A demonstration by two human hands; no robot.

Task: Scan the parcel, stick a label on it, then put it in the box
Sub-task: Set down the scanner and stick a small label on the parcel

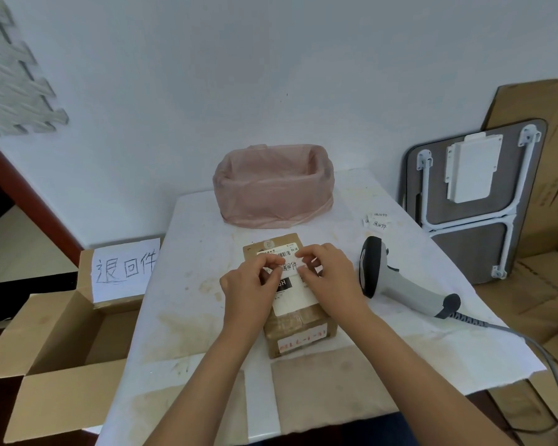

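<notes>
A brown cardboard parcel (298,329) with a white shipping sheet lies in the middle of the table. A small white handwritten label (289,264) is stretched between the fingertips of both hands just over the parcel's top. My left hand (250,286) pinches its left end, my right hand (331,276) pinches its right end. Whether the label touches the parcel cannot be told. The grey barcode scanner (397,281) lies on the table right of the parcel. An open cardboard box (62,349) with a handwritten paper sign stands on the floor at the left.
A bin lined with a pink plastic bag (273,185) stands at the table's far edge. Spare labels (377,220) lie at the far right. The scanner's cable (529,346) runs off the right edge. A folded table (474,201) and flat cardboard lean at the right.
</notes>
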